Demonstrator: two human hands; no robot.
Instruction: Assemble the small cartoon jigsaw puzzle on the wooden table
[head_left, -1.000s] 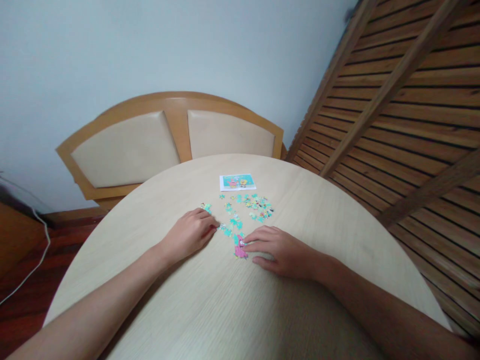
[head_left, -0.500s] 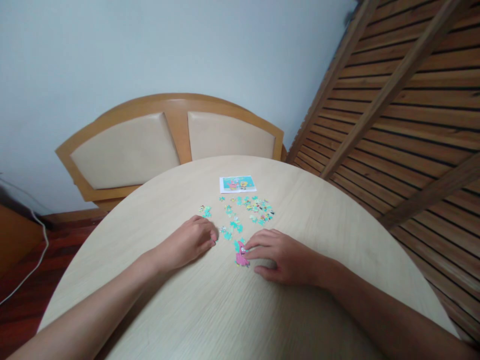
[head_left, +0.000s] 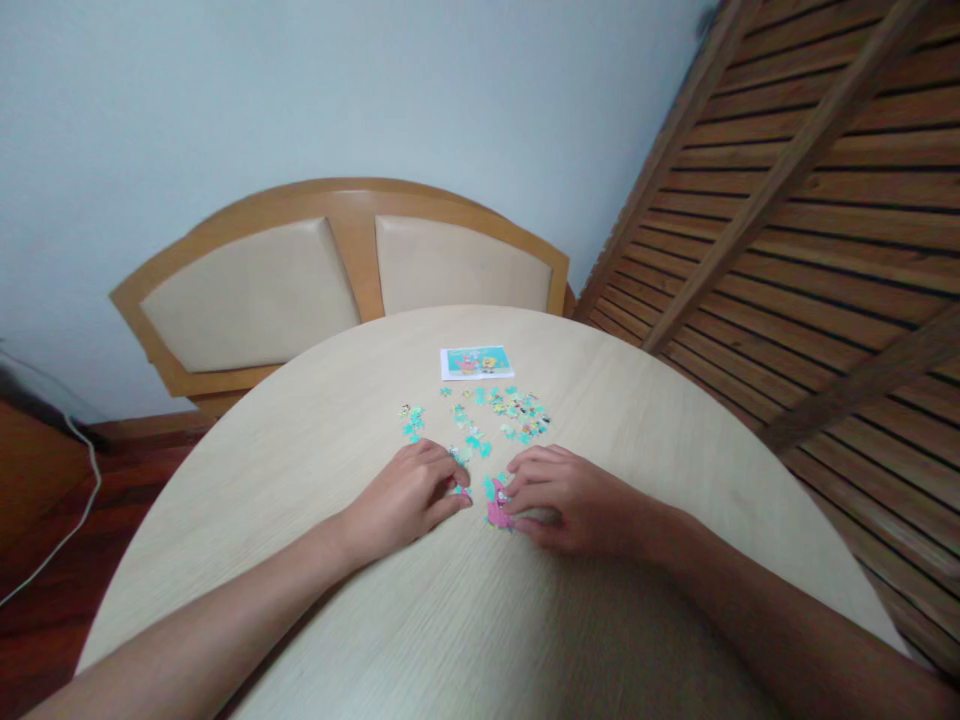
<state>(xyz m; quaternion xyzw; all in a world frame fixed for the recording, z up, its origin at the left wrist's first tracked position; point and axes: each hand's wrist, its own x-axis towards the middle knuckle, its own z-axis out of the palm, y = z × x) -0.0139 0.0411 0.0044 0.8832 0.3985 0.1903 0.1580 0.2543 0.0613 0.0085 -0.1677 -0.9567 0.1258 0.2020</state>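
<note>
Both my hands rest on a round pale wooden table (head_left: 450,620). My left hand (head_left: 409,497) lies palm down with fingers curled, its fingertips pinched on a small teal puzzle piece (head_left: 459,489). My right hand (head_left: 559,498) lies just right of it, fingers bent, with the fingertips holding a joined pink-and-teal puzzle section (head_left: 496,503) flat on the table. The two hands are almost touching. Several loose teal and yellow puzzle pieces (head_left: 517,415) lie scattered just beyond my fingers, with a small cluster (head_left: 412,419) further left.
A small printed reference picture (head_left: 476,361) lies on the table's far side. A curved wooden bench with two beige cushions (head_left: 337,280) stands behind the table against a pale wall. Slatted wooden panels (head_left: 825,220) fill the right. A white cable (head_left: 67,500) runs over the floor at left.
My left hand has slid right with a small piece, closing on the pink section. My right hand has curled its fingers more tightly over that section.
</note>
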